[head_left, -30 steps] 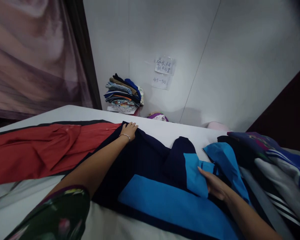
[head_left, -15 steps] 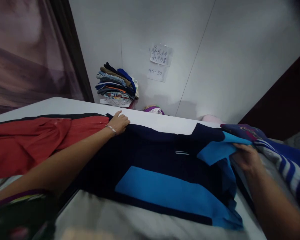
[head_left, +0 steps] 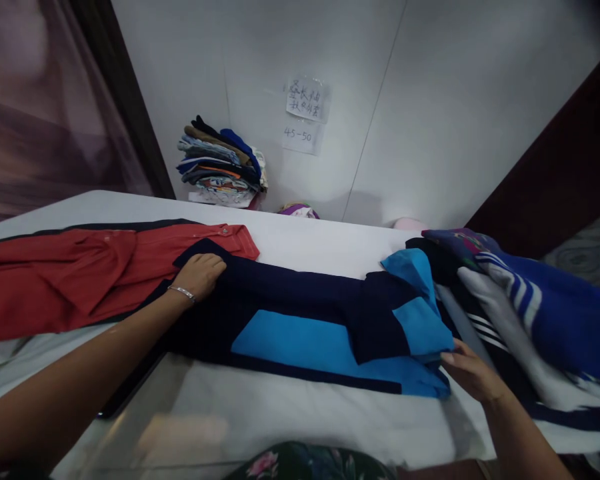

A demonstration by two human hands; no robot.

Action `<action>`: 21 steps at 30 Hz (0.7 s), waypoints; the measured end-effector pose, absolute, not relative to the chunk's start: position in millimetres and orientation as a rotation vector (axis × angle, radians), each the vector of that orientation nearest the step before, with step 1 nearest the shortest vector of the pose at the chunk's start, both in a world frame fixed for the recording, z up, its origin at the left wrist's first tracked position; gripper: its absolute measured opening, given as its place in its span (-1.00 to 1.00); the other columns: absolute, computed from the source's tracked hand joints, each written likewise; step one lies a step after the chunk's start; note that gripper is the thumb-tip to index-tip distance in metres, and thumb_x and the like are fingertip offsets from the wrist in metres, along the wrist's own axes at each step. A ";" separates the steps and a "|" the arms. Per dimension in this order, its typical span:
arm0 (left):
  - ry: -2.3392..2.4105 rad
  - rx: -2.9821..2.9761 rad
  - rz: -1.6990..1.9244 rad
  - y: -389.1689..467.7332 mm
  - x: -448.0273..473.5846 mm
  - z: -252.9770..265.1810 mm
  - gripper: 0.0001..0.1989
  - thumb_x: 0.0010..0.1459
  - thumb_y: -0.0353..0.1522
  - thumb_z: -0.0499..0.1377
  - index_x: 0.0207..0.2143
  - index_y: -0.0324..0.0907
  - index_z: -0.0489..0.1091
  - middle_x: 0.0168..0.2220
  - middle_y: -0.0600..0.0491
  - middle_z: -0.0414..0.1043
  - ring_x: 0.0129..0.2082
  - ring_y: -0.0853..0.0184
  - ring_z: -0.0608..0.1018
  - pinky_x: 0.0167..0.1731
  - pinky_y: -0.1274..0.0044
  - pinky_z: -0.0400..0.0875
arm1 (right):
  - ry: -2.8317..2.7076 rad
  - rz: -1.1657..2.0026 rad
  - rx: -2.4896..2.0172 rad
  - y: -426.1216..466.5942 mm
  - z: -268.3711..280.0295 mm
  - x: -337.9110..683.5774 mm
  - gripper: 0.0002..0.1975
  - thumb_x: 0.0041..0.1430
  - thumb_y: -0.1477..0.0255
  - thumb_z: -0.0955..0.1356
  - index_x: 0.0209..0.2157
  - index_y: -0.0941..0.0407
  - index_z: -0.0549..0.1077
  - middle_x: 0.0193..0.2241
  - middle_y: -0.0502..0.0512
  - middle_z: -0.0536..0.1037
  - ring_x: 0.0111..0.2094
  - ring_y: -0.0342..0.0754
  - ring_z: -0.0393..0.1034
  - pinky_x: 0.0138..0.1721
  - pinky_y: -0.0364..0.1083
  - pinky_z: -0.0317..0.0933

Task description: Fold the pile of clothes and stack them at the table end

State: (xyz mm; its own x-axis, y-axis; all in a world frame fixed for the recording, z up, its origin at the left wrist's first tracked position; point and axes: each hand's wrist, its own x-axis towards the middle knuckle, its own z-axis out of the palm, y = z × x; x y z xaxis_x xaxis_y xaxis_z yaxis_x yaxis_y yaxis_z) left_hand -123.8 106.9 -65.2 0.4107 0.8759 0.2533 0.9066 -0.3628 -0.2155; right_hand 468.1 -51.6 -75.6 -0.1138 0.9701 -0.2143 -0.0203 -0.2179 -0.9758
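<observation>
A navy and bright-blue jacket [head_left: 295,340] lies across the white table, its upper part turned down toward me in a long navy band. At its left end, my left hand [head_left: 203,273] grips the navy cloth with curled fingers. My right hand [head_left: 473,373] is closed on the bright-blue edge at the right end, thumb on top. A navy and blue flap, which looks like a sleeve, is doubled over above that hand. Part of the cloth under each hand is hidden.
A red garment [head_left: 80,267] lies at the left, partly under the jacket. Blue, white and black clothes [head_left: 570,313] are heaped at the right. A folded clothes stack [head_left: 223,163] stands by the wall beside paper notes [head_left: 307,100]. The white table [head_left: 320,240] shows behind the jacket.
The jacket's far edge has come down toward me, uncovering the red garment's end. Both hands moved nearer, and the right-hand flap is now folded over. The view has shifted slightly.
</observation>
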 end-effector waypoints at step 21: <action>-2.197 -2.491 -0.462 100.4 -95.0 -50.6 -0.69 -0.09 -0.42 -0.02 -0.34 -0.07 0.46 -0.37 0.10 0.53 -0.38 0.26 0.55 -0.34 0.51 0.40 | -1.195 1.111 -1.196 -55.2 -85.3 467.3 -0.73 -0.10 0.22 0.39 -0.35 0.04 0.55 -0.41 0.13 0.61 -0.23 0.17 0.49 -0.19 0.13 0.36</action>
